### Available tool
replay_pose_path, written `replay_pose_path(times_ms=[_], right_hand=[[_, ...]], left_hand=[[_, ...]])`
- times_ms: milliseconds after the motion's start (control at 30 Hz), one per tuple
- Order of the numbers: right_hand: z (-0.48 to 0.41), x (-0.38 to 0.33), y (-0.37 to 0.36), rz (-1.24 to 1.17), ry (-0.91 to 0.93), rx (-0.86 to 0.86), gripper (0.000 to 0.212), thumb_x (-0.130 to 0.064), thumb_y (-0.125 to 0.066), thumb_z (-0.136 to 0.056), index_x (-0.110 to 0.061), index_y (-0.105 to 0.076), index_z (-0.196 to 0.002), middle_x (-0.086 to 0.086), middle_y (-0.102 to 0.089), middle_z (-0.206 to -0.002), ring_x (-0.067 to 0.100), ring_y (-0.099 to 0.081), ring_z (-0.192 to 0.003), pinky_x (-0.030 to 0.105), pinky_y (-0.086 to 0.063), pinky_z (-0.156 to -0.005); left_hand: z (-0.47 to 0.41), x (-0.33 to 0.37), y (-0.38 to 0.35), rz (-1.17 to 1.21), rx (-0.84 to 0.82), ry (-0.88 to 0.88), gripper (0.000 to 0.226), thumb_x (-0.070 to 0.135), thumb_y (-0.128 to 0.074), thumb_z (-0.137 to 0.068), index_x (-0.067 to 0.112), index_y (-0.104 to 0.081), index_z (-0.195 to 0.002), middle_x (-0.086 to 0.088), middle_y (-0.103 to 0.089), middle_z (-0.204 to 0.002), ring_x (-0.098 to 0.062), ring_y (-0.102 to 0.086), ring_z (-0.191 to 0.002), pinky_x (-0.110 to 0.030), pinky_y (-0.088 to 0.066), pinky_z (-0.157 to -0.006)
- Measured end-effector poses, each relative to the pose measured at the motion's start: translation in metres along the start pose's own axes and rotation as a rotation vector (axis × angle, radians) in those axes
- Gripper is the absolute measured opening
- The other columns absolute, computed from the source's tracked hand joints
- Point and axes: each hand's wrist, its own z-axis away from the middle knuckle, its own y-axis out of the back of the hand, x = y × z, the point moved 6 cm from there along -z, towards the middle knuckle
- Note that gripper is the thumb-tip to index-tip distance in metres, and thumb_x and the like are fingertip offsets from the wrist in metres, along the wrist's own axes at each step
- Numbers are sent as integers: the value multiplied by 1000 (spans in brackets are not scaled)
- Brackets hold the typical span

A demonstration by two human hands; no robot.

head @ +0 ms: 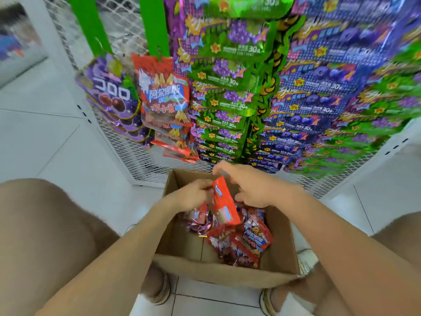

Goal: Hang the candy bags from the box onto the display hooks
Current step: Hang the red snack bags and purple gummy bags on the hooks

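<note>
Between my hands, over the box (pixel 227 273), I've a red candy bag (pixel 224 205) pinched at its top by my left hand (pixel 193 196), probably to keep the hanging hole free. Right hand (pixel 252 185) hovers just beside it, fingers loose, gripping nothing. More bags (pixel 247 244) below; matching red row (pixel 165 96) hangs up ahead.

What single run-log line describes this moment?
step: picking from box | left hand: holds red candy bag | right hand: open above bags | hung: not yet
</note>
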Motion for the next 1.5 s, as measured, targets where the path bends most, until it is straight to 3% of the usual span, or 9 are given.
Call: replay_pose_path(times_ms=[133,300,467,567,667,900,1033,1167,1500], right_hand=[[16,-45,59,-369,172,201,28,5,-75,-88,-13,-73,-109,-6,-66,-89,-4,-58,-64,11,-44,-61],[22,-77,103,-280,265,469,25,-18,-90,-79,-36,-76,-89,-17,-56,-110,5,-60,-107,21,-47,-91],[24,-105,125,-405,267,547,14,-26,-86,-87,-27,-72,-85,-11,-75,-90,5,-71,-87,33,-55,-84],[22,-112,133,-518,246,617,11,-23,-82,-90,-28,-74,-85,-8,-73,-75,11,-67,-67,24,-51,-64],[12,-114,143,-607,234,732,5,-26,-82,-91,-27,-79,-87,-6,-73,-70,11,-64,-61,29,-51,-61],[-4,-116,166,-597,152,957,10,-31,-75,-96,-27,-76,-86,-24,-68,-67,2,-59,-60,23,-43,-60],[-10,-133,169,-632,168,1030,11,-27,-75,-96,-23,-77,-86,-17,-75,-75,0,-66,-67,30,-52,-68],[-15,-148,168,-663,146,1128,25,-44,-83,-85,-20,-79,-78,-1,-71,-62,14,-50,-53,38,-50,-55],[-29,-165,183,-761,163,1211,32,-46,-81,-88,-15,-78,-78,2,-72,-65,20,-51,-55,46,-52,-58]], left_hand=[[38,63,58,151,12,-88,25,3,-53,-106,2,-68,-127,3,-73,-105,-1,-65,-92,-19,-49,-88],[77,120,119,81,1,-189,12,9,-60,-105,8,-68,-114,-7,-70,-96,-21,-60,-92,-39,-50,-88],[103,173,203,39,771,-393,12,10,-61,-99,14,-72,-100,0,-74,-89,-5,-66,-73,-27,-51,-71],[113,183,230,-63,1158,-447,31,10,-54,-91,20,-66,-117,4,-64,-111,-13,-65,-102,-36,-53,-90],[97,182,240,92,1092,-434,45,10,-51,-90,22,-58,-132,3,-64,-125,-16,-62,-118,-48,-51,-106],[98,192,248,330,894,-468,25,20,-49,-101,15,-72,-111,-7,-75,-107,-30,-68,-103,-42,-53,-95],[114,194,252,328,869,-423,31,31,-54,-104,14,-80,-99,16,-77,-93,-1,-66,-89,-27,-47,-86],[121,192,256,346,792,-396,52,51,-47,-91,14,-83,-99,-1,-82,-102,-25,-74,-103,-43,-50,-102],[135,186,254,468,761,-375,50,63,-60,-83,20,-83,-99,-3,-82,-100,-26,-77,-104,-53,-50,-110]])
